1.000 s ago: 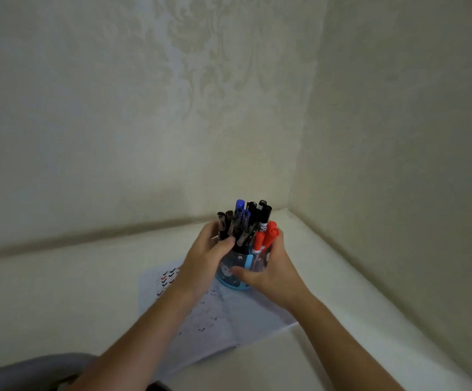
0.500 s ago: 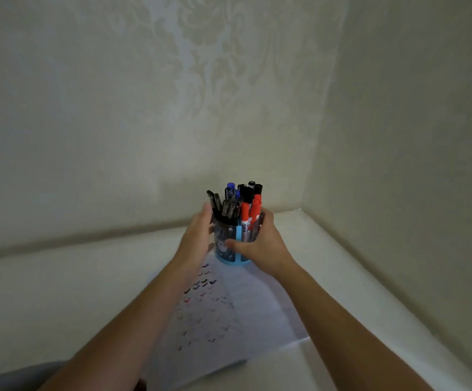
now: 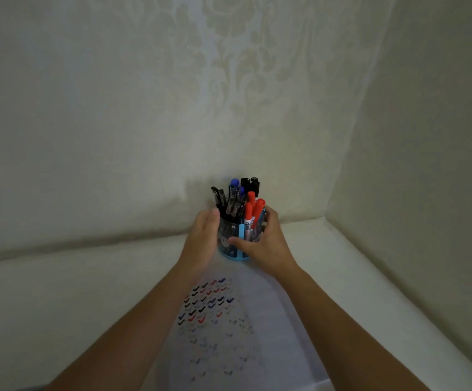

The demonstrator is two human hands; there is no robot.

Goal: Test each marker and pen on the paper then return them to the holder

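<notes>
Nearest, in front of the holder point(image 3: 233, 251), two bare forearms point(image 3: 133, 328) are cut off by the lower edge. Between them a sheet of paper point(image 3: 265, 320) is laid on the pale bench point(image 3: 59, 292), with its far end reaching the holder's base. Rows of small tick marks point(image 3: 208, 300) in black, red and blue are seen on it; the nearer rows are too faint to make out.

The left hand point(image 3: 203, 238) is laid against the holder's left side with fingers straight and together. The holder's right side is gripped by the right hand point(image 3: 260, 244), the thumb across the front and the fingers curled behind. A printed picture on the blue-based holder is partly hidden by that thumb.

Inside the holder, red markers point(image 3: 250, 210) are stood at the right; their white labels bear dark print that cannot be read. Black pens point(image 3: 220, 196) are at the left, blue pens point(image 3: 234, 186) and black markers point(image 3: 250, 183) at the back. Behind the holder a patterned wall point(image 3: 229, 80) is seen.
</notes>
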